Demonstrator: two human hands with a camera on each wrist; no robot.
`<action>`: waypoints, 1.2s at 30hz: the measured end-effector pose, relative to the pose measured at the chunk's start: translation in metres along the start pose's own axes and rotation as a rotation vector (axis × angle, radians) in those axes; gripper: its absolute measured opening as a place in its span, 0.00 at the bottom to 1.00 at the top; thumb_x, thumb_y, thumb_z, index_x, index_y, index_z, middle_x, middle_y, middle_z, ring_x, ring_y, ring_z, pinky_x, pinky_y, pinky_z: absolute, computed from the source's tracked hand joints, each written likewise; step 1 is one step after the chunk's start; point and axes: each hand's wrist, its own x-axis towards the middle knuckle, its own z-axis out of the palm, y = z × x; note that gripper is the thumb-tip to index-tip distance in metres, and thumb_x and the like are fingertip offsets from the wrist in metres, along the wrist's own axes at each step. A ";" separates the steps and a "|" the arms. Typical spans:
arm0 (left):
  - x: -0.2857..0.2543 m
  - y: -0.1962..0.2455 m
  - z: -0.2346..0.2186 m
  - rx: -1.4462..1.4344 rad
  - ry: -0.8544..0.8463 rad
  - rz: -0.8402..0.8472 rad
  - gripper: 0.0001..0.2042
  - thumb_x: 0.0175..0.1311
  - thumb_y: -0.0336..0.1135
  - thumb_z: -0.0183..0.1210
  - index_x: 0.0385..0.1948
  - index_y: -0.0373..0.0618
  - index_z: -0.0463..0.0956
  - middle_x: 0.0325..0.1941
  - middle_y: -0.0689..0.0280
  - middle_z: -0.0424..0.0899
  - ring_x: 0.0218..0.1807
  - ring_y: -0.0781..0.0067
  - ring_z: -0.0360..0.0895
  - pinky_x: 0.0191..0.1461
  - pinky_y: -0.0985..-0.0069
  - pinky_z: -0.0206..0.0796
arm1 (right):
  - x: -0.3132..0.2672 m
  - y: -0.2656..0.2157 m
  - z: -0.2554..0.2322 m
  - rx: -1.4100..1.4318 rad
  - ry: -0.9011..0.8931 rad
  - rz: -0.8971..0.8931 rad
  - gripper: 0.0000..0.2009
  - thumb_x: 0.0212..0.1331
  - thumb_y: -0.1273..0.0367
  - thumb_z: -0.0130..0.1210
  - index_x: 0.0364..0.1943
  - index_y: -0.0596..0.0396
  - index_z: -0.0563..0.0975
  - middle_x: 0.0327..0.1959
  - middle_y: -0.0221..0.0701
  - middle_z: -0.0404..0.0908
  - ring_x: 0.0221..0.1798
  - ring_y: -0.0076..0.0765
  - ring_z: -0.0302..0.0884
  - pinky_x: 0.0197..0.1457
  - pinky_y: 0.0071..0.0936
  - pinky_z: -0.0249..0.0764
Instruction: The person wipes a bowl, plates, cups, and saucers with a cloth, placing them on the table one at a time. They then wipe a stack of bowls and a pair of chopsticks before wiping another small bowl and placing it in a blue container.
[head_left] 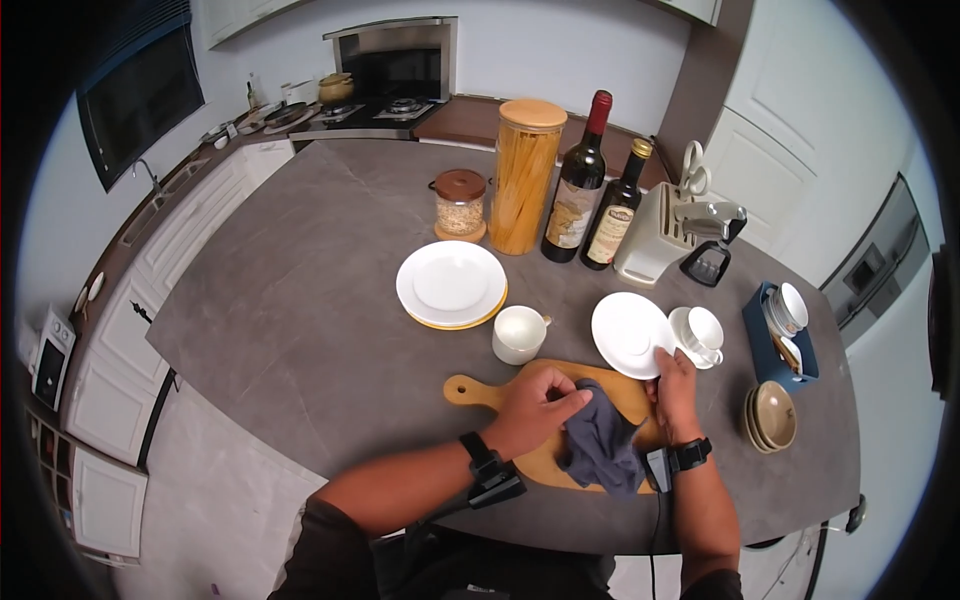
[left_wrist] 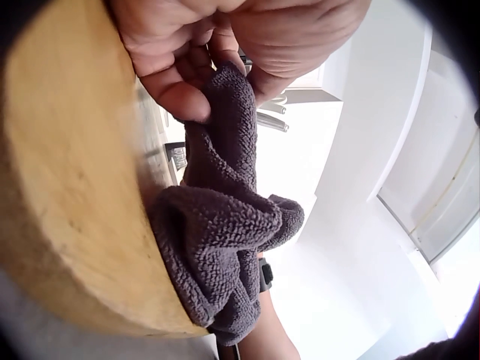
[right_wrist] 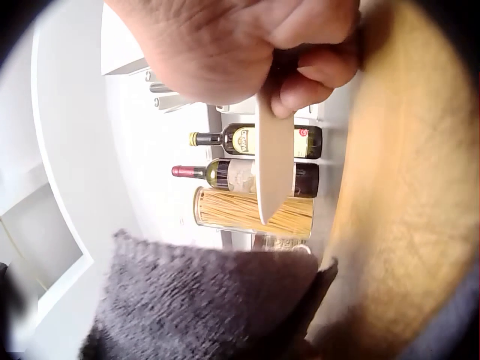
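Observation:
My left hand (head_left: 541,407) pinches a dark grey cloth (head_left: 604,440) by one end, thumb against fingers. The rest of the cloth hangs in folds over the wooden cutting board (head_left: 468,391). In the left wrist view the towelling weave of the cloth (left_wrist: 225,217) shows plainly. My right hand (head_left: 676,392) grips a white saucer (head_left: 625,330) by its near right edge, tilted above the far side of the board. Seen edge-on in the right wrist view, the saucer (right_wrist: 274,161) sits between thumb and fingers. A white mug (head_left: 519,335) stands just beyond the board.
Stacked white plates (head_left: 450,275) lie behind the mug. A cup (head_left: 704,331) on a saucer stands right of my right hand, then brown bowls (head_left: 775,415) and a blue bin (head_left: 768,345) of dishes. Behind are a pasta jar (head_left: 525,180), two bottles (head_left: 574,200) and a knife block (head_left: 650,235).

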 end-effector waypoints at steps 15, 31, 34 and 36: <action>-0.002 0.000 -0.002 -0.016 -0.024 0.042 0.13 0.72 0.39 0.71 0.38 0.40 0.77 0.31 0.71 0.81 0.30 0.86 0.77 0.32 0.81 0.71 | 0.065 0.012 0.027 -0.322 -0.062 0.110 0.13 0.76 0.64 0.56 0.40 0.61 0.77 0.24 0.30 0.79 0.17 0.23 0.71 0.16 0.23 0.60; -0.001 -0.005 -0.001 -0.040 -0.051 0.043 0.12 0.74 0.37 0.70 0.38 0.42 0.76 0.32 0.73 0.81 0.31 0.88 0.76 0.33 0.83 0.71 | 0.070 0.004 0.035 -0.626 -0.080 0.066 0.22 0.68 0.65 0.65 0.56 0.73 0.77 0.24 0.35 0.84 0.20 0.31 0.80 0.22 0.30 0.72; 0.000 -0.008 -0.001 -0.052 -0.054 0.025 0.12 0.74 0.36 0.70 0.38 0.42 0.76 0.32 0.73 0.81 0.31 0.88 0.76 0.33 0.83 0.71 | 0.063 0.002 0.039 -0.971 0.131 -0.523 0.23 0.66 0.65 0.67 0.58 0.69 0.78 0.23 0.37 0.82 0.24 0.40 0.83 0.31 0.36 0.78; 0.002 -0.015 0.001 -0.009 -0.032 0.080 0.12 0.73 0.36 0.70 0.38 0.42 0.76 0.32 0.73 0.81 0.31 0.88 0.76 0.33 0.83 0.71 | 0.039 -0.035 0.063 -0.803 -0.149 -0.467 0.21 0.65 0.66 0.68 0.58 0.62 0.80 0.27 0.39 0.84 0.31 0.46 0.85 0.39 0.40 0.80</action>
